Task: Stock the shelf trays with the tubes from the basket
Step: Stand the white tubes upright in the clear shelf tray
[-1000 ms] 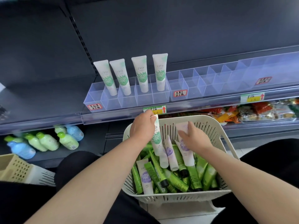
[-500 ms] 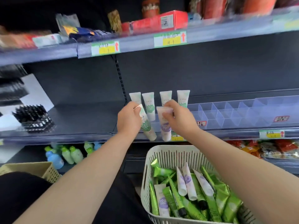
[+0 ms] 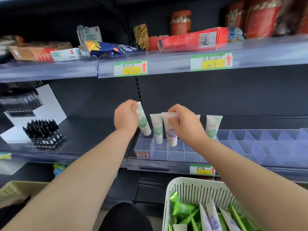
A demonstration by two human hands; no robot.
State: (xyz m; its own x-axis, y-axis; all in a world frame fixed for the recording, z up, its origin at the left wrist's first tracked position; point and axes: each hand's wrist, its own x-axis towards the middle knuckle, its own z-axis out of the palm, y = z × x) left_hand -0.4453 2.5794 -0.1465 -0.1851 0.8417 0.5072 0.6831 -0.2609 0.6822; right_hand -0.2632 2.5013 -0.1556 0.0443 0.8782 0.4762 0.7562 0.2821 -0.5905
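Two tubes are held at the shelf tray, one in each hand.

Nearest, a white slotted plastic basket is seen with loose green and white tubes lying in it. Beyond, a white green-labelled tube is pinched at its flat end by the left hand, tilted, cap down over the end compartment of the clear divided plastic tray. A white purple-labelled tube is gripped by the fingers of the right hand, upright, just beside a standing tube.
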